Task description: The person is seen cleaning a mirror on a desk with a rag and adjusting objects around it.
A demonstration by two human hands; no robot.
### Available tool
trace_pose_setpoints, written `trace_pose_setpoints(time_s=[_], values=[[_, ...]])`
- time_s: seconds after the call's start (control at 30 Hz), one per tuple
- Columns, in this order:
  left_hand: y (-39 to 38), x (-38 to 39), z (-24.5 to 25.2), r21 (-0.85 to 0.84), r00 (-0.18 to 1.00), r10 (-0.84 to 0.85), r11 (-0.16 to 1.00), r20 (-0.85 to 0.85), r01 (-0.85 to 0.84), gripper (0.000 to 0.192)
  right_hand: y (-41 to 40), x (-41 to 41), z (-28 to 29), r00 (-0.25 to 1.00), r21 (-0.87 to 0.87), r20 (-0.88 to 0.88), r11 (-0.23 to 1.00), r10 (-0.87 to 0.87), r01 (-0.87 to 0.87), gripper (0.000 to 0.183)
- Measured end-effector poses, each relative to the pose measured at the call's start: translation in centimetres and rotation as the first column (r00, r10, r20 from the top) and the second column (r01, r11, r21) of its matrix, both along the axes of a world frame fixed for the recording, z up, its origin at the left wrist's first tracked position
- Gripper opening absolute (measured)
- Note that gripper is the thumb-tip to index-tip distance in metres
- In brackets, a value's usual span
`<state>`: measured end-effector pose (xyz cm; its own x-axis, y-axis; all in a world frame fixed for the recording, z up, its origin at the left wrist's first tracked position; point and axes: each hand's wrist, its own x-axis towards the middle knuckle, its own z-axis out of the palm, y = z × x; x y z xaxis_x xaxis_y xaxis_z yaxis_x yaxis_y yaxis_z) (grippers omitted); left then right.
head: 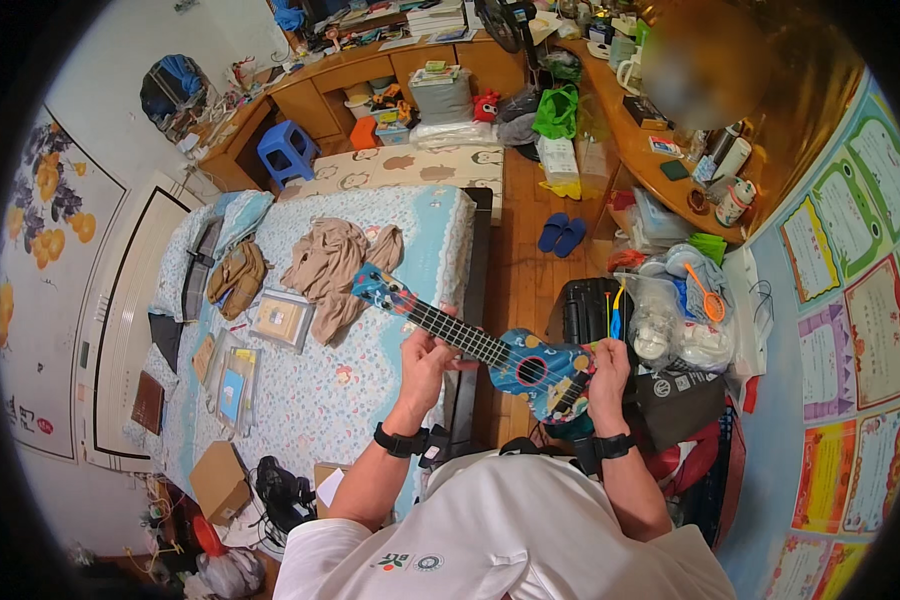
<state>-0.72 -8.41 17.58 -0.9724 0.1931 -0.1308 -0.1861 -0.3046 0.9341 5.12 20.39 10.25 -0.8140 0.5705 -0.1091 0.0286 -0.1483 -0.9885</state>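
Observation:
A ukulele [511,384] with a colourful cartoon pattern on blue is held slantwise in front of my body, strings facing up. Its headstock [381,291] points to the upper left, over the bed. My left hand [424,366] grips the dark neck [457,335] from the near side, with fingertips showing beyond it. At the other end, my right hand [608,373] holds the lower edge of the body, beside the bridge. Fingers behind the instrument are partly hidden. A black band circles each wrist.
Left is a bed [371,405] bearing a tan cloth [330,262], a brown bag [238,281] and clear folders [238,390]. A black suitcase [581,307] and plastic bags [652,330] stand at right. Blue slippers [562,234] lie on the wooden floor [521,259] ahead.

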Motion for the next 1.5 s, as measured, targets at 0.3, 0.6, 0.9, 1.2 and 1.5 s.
trace_pose_setpoints(time_s=[0.3, 0.6, 0.9, 1.2, 1.5], values=[[0.5, -0.6, -0.3, -0.085, 0.998, 0.042, 0.996, 0.042, -0.039, 0.047, 0.3, 0.1, -1.0, 0.999, 0.046, -0.014, 0.998, -0.036, 0.036, 0.012], [1.0, -0.4, 0.5, 0.043, 0.999, 0.022, 0.999, 0.05, -0.024, 0.038, 0.9, 0.5, -1.4, 0.998, 0.058, -0.035, 0.997, -0.054, 0.056, 0.011], [1.4, -0.8, 0.2, -0.038, 0.984, 0.086, 0.996, 0.155, -0.081, 0.035, 0.8, 0.8, -0.9, 0.995, 0.088, -0.068, 0.993, -0.077, 0.082, 0.011], [1.5, -0.6, -0.3, -0.005, 0.988, 0.071, 0.997, 0.139, -0.071, 0.042, 1.1, 1.2, -1.3, 0.994, 0.118, -0.084, 0.99, -0.071, 0.08, 0.01], [1.4, -0.5, -0.5, -0.016, 0.992, 0.046, 0.999, 0.12, -0.044, 0.045, 1.0, 1.2, -1.0, 0.993, 0.129, -0.085, 0.987, -0.082, 0.093, 0.011]])
